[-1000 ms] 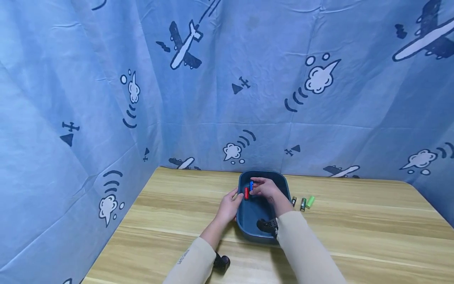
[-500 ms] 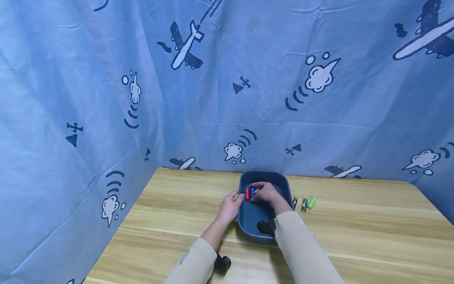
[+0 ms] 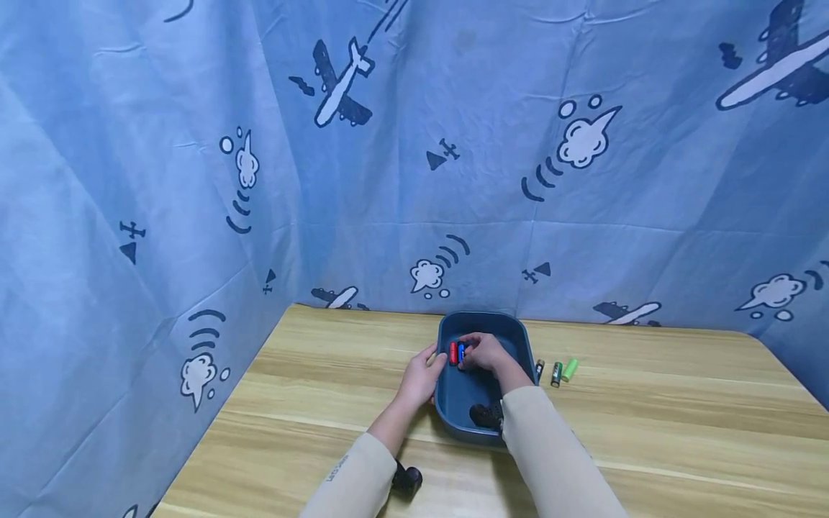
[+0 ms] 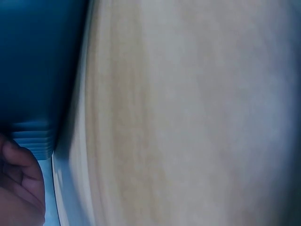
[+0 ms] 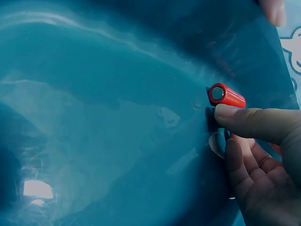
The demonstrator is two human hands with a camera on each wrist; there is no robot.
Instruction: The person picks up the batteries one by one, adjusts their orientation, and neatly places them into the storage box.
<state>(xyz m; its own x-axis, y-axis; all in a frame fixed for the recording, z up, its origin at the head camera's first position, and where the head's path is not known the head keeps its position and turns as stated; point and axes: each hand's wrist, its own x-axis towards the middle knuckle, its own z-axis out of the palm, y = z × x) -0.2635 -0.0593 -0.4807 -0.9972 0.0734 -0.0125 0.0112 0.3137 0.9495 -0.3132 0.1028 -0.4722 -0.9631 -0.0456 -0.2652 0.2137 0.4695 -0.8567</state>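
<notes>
A dark blue plastic bin stands on the wooden table. My left hand grips its left wall, thumb over the rim and fingers outside; in the left wrist view the curled fingers lie against the ridged outer side. Inside the bin, my right hand pinches a blue battery low over the floor. Close to its left lies a red battery, parallel to it. From the right wrist, the red battery shows its flat metal end, while thumb and fingers hide most of the blue one.
Right of the bin, a black battery, a dark green battery and a light green battery lie on the table. A blue curtain with printed planes hangs along the back and left edges.
My right hand has lowered the blue battery toward the bin floor and brought it alongside the red one. My left hand has stayed on the bin's rim.
</notes>
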